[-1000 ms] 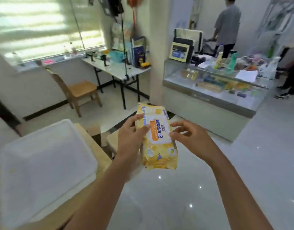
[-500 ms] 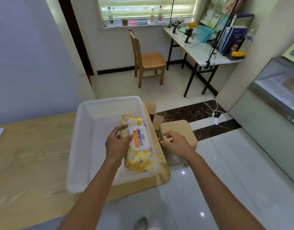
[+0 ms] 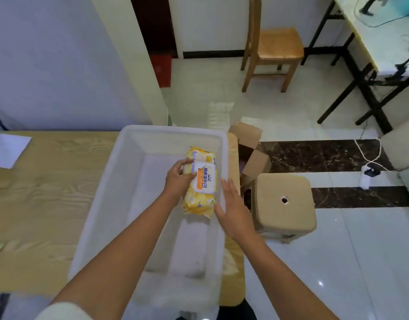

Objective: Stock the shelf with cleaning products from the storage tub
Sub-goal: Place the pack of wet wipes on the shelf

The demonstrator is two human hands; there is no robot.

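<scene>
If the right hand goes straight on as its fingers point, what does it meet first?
Probably the right hand meets the right wall of the white tub, beside the yellow wipes pack in the left hand; depth unclear.

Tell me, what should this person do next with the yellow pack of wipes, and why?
Probably lift the yellow pack clear of the white tub and turn to find the shelf. The left hand grips the pack over the tub's floor, the right hand is open beside it, nothing else shows in the tub, and no shelf is in view.
</scene>
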